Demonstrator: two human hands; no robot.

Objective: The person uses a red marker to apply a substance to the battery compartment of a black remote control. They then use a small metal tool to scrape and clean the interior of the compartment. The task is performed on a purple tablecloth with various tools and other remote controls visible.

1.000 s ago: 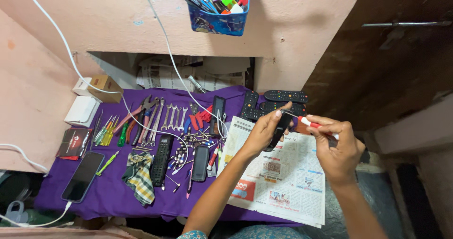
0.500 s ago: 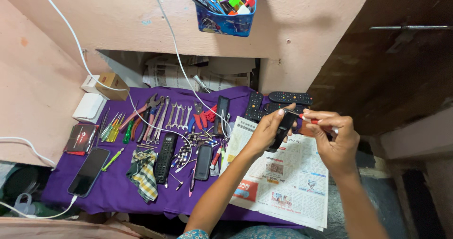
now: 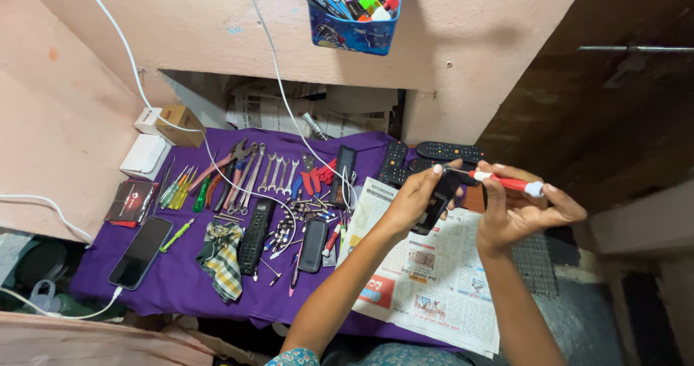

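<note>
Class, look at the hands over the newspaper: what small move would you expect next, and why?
Probably a turn of the red-handled screwdriver: the right hand holds it with its tip against the small black device, which the left hand grips above the newspaper.

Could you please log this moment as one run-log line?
left hand: holds black remote | right hand: red screwdriver, tip at remote
</note>
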